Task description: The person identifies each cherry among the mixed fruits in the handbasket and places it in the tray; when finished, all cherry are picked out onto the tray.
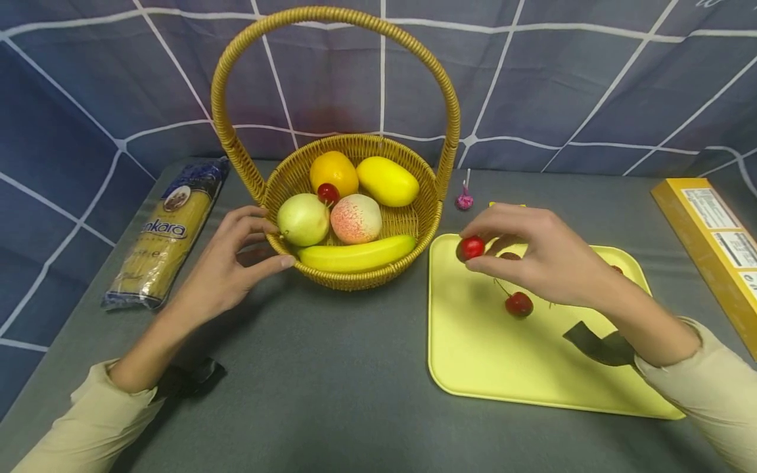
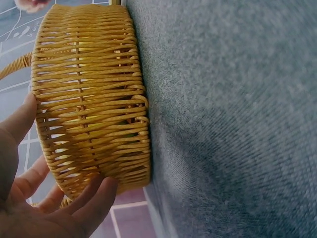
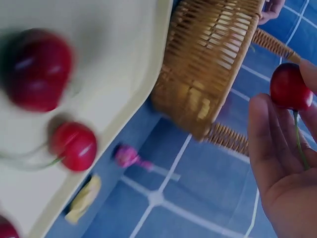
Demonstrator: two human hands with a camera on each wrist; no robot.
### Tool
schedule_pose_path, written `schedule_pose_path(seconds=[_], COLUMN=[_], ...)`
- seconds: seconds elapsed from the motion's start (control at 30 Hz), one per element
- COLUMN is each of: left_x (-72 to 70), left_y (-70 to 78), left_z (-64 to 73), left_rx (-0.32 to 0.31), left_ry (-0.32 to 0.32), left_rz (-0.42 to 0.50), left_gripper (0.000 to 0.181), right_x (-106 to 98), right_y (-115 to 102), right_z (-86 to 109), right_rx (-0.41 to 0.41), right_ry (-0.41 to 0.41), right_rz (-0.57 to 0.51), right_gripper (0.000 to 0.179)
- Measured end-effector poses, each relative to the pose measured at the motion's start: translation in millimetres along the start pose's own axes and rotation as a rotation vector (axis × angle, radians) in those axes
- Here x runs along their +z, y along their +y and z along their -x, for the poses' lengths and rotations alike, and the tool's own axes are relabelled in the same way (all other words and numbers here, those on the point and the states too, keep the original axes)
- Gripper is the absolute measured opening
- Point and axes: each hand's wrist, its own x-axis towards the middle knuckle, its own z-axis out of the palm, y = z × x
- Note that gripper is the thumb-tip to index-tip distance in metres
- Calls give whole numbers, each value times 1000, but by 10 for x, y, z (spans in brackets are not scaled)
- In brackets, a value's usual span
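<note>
My right hand (image 1: 532,249) pinches a red cherry (image 1: 471,248) between thumb and fingertips, over the left part of a yellow tray (image 1: 491,355). The cherry's green stem (image 3: 299,141) hangs toward the palm in the right wrist view. More cherries lie on the tray, among them a stemmed cherry (image 1: 519,304); my hand partly hides others. At the left, my left hand (image 1: 227,263) touches the wicker basket (image 1: 349,281) at its rim and side, fingers spread and relaxed. Inside it are an orange, a mango, a peach, a banana, a round green fruit (image 1: 303,220) and a cherry (image 1: 328,194).
A pasta packet (image 1: 165,230) lies left of the basket, whose tall handle (image 1: 337,14) arches upward. Behind the tray are a pink lollipop (image 1: 464,197) and a small yellow item (image 3: 83,199). An orange-yellow box (image 1: 710,249) lies at the right. Tiled-pattern cloth backs the table.
</note>
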Motion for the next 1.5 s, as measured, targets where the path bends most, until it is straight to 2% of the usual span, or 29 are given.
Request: schedule_pose_path(seconds=[0.17, 0.27, 0.43, 0.53, 0.83, 0.97, 1.27, 1.5], left_x=[-5, -8, -15, -15, -21, -21, -12, -9], left_y=[9, 16, 14, 8, 10, 9, 10, -1], left_z=[-1, -5, -18, -23, -21, -19, -12, -4], left_rx=[-4, -3, -2, 2, 8, 15, 1, -10], left_ry=[-2, 3, 5, 2, -6, -5, -3, -9], left_rz=[-26, -41, -43, -38, -17, -14, -2, -5], left_gripper=[37, 37, 37, 37, 36, 36, 36, 37], right_x=[-126, -178, -235, -255, -242, -227, -160, -151], right_y=[73, 104, 165, 233, 529, 608, 737, 741], right_z=[274, 424, 649, 768, 1027, 1085, 1133, 1142], right_rx=[43, 118, 278, 322, 328, 336, 233, 258], right_ry=[64, 89, 46, 2, -134, -148, -163, -182], right_rz=[7, 25, 60, 83, 80, 103, 71, 53], right_gripper=[36, 36, 31, 30, 27, 25, 30, 22])
